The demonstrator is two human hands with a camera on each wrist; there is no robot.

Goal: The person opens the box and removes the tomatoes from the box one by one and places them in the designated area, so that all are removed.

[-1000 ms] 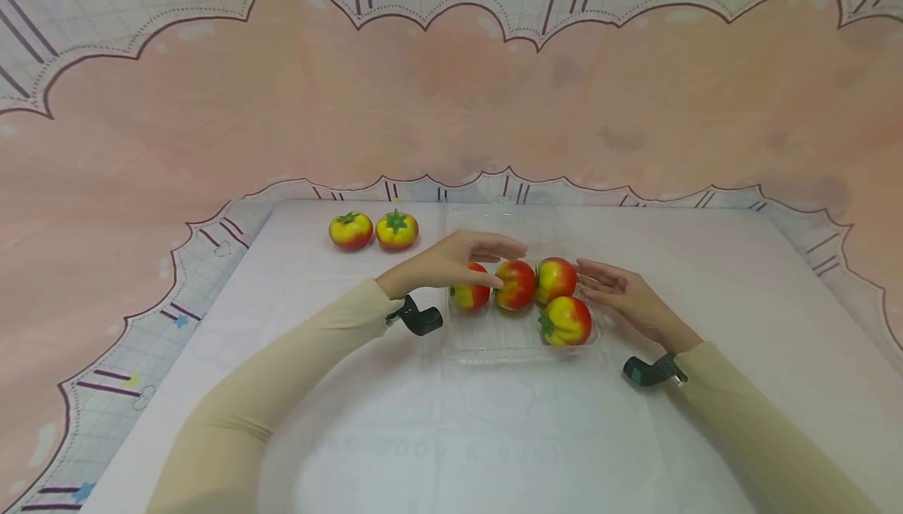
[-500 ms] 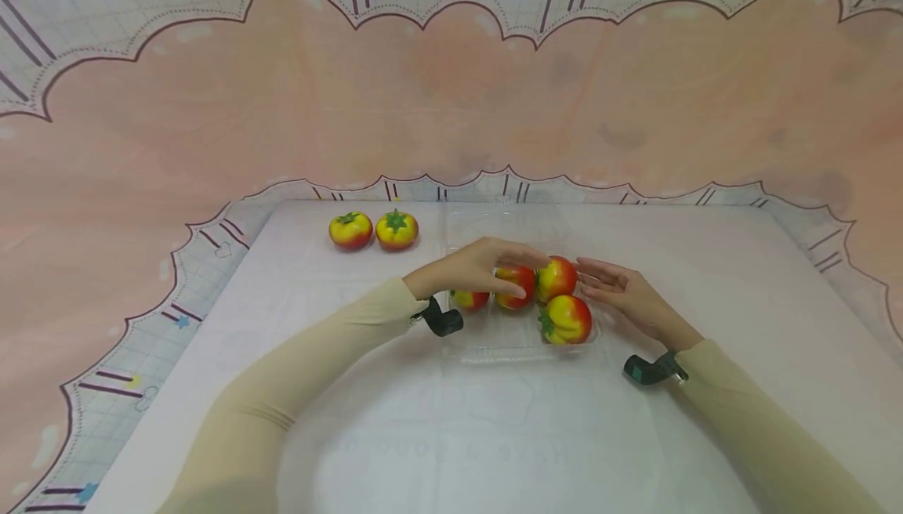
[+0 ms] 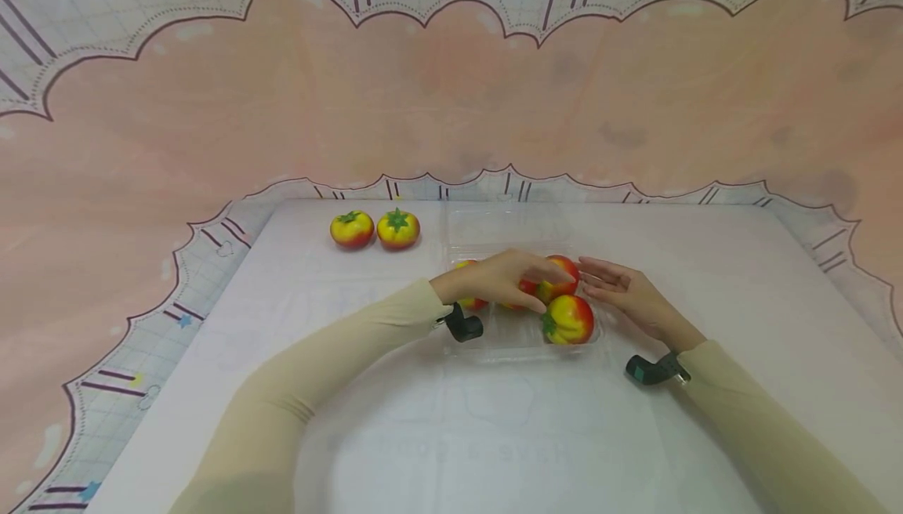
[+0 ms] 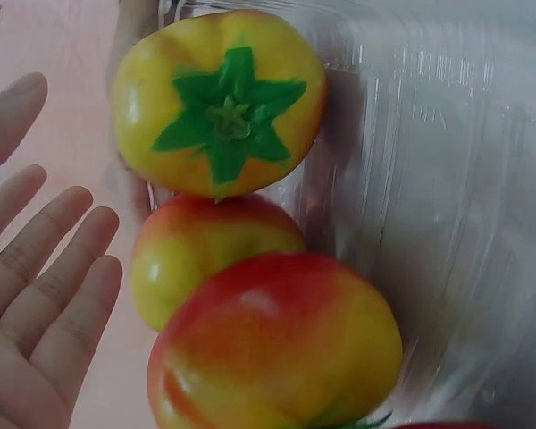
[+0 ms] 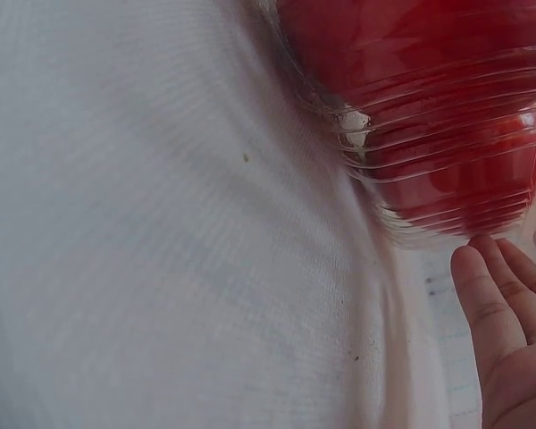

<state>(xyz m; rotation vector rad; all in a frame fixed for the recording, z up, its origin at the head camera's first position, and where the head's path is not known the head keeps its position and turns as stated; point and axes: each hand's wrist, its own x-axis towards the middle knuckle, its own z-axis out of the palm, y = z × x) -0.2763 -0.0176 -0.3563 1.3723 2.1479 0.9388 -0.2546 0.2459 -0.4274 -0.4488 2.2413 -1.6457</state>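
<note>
Several red-and-yellow tomatoes with green star-shaped stem tops, such as the front right tomato (image 3: 573, 320), sit in a clear plastic box (image 3: 504, 332). Over the box's back row reaches my left hand (image 3: 501, 277), fingers extended, partly covering the tomatoes there. In the left wrist view its fingers are spread beside the tomatoes, with nothing between them; a tomato (image 4: 223, 80) lies stem toward the camera. At the box's right side is my right hand (image 3: 631, 298), its fingers straight. In the right wrist view its fingertips (image 5: 469, 268) are right at the box's ridged wall.
Two more tomatoes, a left one (image 3: 351, 230) and a right one (image 3: 398, 230), stand side by side at the table's back left. The box's clear lid (image 3: 504, 224) lies folded open behind it. A white cloth (image 3: 451, 436) covers the table; a patterned curtain hangs behind.
My left hand has moved right and slightly toward me, from above the leftmost boxed tomato to the ones farther right. My right hand and the tomatoes look unmoved.
</note>
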